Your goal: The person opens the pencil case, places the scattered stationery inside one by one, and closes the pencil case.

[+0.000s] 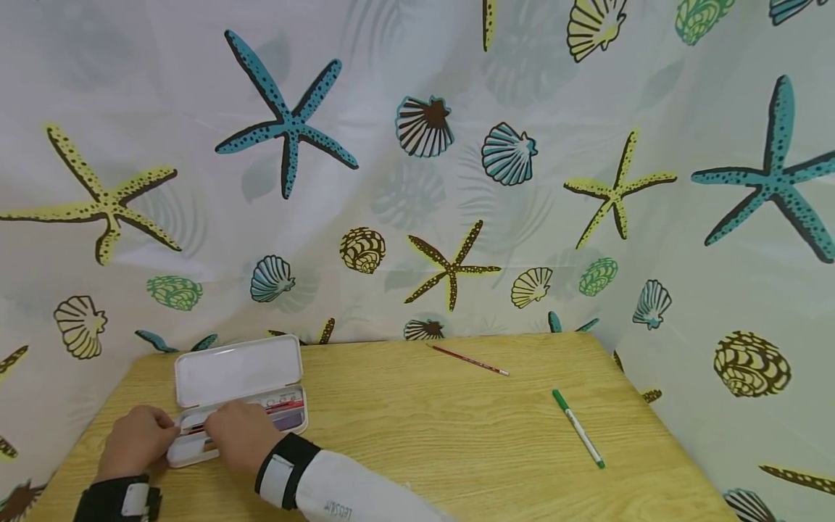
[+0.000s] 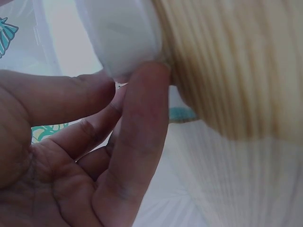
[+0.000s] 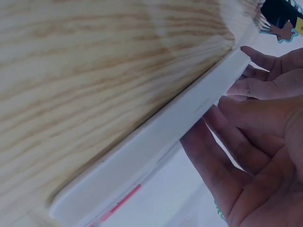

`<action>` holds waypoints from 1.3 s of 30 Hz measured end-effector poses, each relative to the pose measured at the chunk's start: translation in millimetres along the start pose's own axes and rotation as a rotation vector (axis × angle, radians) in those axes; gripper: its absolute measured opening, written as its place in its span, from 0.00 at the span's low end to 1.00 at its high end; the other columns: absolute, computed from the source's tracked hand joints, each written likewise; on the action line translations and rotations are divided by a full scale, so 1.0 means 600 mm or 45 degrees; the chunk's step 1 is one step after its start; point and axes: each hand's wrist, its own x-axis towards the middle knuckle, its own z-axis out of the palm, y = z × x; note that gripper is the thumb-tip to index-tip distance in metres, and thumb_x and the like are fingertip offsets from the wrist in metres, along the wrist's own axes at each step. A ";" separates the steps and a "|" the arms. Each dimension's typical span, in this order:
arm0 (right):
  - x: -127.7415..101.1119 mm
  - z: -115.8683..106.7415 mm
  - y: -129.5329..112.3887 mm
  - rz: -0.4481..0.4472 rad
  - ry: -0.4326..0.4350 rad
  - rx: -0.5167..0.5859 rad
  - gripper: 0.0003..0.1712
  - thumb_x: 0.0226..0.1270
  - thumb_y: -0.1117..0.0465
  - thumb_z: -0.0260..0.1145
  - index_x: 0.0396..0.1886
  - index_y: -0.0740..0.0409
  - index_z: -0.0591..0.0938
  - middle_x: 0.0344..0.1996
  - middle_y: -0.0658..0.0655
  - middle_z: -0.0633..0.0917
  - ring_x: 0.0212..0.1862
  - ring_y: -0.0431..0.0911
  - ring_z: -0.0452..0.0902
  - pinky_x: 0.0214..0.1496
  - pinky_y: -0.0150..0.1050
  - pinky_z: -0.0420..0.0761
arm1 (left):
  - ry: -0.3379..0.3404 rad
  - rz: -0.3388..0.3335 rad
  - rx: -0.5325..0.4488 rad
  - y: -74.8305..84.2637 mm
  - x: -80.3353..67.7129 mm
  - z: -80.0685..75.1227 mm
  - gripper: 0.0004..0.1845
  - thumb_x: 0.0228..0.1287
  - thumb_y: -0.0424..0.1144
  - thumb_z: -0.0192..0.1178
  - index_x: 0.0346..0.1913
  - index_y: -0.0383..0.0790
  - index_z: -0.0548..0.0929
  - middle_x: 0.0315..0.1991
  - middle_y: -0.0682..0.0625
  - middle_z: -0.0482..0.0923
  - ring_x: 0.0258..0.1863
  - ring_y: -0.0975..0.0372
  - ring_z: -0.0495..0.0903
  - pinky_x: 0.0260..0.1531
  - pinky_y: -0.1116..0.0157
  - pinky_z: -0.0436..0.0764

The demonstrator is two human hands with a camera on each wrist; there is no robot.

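Observation:
A white pencil case (image 1: 238, 373) lies on the table at the left, its lid raised at the back. My left hand (image 1: 135, 441) pinches the case's left end between thumb and forefinger; the left wrist view shows this white end close up. My right hand (image 1: 244, 435) reaches over the front edge, fingers down inside the case. In the right wrist view, the fingers (image 3: 213, 170) bend over the white wall; whether they hold something is hidden. Inside the case are a red item (image 1: 287, 406), a purple-grey piece (image 1: 288, 421) and slim sticks partly covered by my right hand.
A dark red pencil (image 1: 468, 359) lies near the back of the wooden table (image 1: 404, 435). Farther right is a white marker with green ends (image 1: 578, 429). Cloth printed with starfish and shells (image 1: 450, 188) hangs behind and along the sides.

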 end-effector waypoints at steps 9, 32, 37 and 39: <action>-0.008 -0.025 0.008 -0.040 -0.089 0.000 0.09 0.68 0.49 0.72 0.46 0.36 0.85 0.37 0.35 0.84 0.33 0.29 0.73 0.37 0.28 0.78 | 0.003 -0.012 -0.011 0.000 -0.001 0.002 0.13 0.64 0.33 0.62 0.37 0.20 0.81 0.29 0.37 0.79 0.27 0.52 0.78 0.26 0.60 0.77; -0.084 -0.081 0.144 0.099 -0.059 0.083 0.11 0.65 0.52 0.74 0.25 0.47 0.84 0.19 0.42 0.77 0.21 0.34 0.66 0.20 0.29 0.67 | 0.030 -0.032 -0.011 0.005 -0.002 0.004 0.14 0.65 0.33 0.62 0.39 0.19 0.80 0.30 0.36 0.79 0.28 0.52 0.78 0.26 0.60 0.77; -0.109 -0.080 0.188 0.143 -0.085 0.116 0.07 0.64 0.53 0.76 0.36 0.49 0.89 0.31 0.43 0.86 0.31 0.34 0.78 0.30 0.29 0.76 | 0.020 -0.043 -0.014 0.008 -0.006 0.005 0.14 0.66 0.32 0.62 0.40 0.18 0.80 0.31 0.35 0.79 0.27 0.52 0.78 0.26 0.60 0.77; -0.121 -0.080 0.207 0.157 -0.084 0.134 0.11 0.63 0.52 0.77 0.42 0.50 0.90 0.37 0.44 0.88 0.37 0.36 0.82 0.36 0.31 0.80 | 0.007 -0.049 -0.015 0.009 -0.005 0.006 0.14 0.66 0.32 0.62 0.41 0.18 0.80 0.31 0.35 0.79 0.27 0.52 0.79 0.26 0.60 0.78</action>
